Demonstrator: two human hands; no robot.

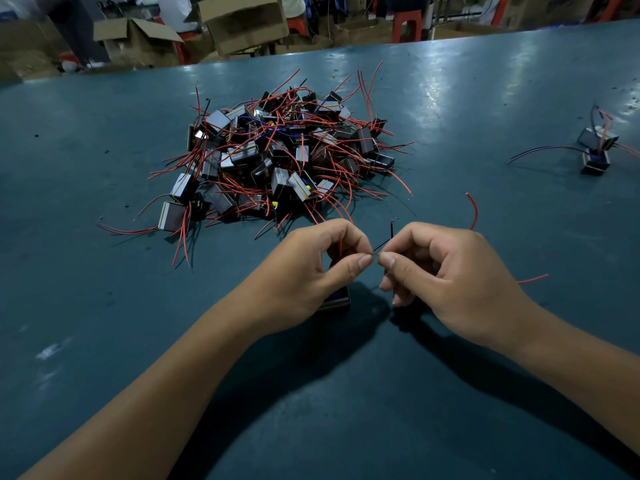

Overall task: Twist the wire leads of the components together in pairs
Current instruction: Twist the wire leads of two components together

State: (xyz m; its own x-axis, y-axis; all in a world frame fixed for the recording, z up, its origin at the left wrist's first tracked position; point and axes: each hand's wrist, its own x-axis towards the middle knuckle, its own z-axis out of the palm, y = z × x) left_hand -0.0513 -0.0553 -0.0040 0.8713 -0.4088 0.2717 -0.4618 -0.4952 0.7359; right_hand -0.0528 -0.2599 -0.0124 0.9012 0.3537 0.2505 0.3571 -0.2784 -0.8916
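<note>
Both hands just in front of the pile [277, 157]: left hand [311, 271] pinches red wire [341, 245], right hand [450, 275] pinches black wire [382, 243]. Overlap bare tips, roll tight.

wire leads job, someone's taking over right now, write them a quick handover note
Left hand pinches a thin red wire lead; a small black component sits under it.
Right hand pinches the bare lead tips, a thin black wire lead poking up between the hands.
Done: one joined pair of components sits far right on the teal table.
Left: this twist, then the big pile of black components with red leads.
</note>
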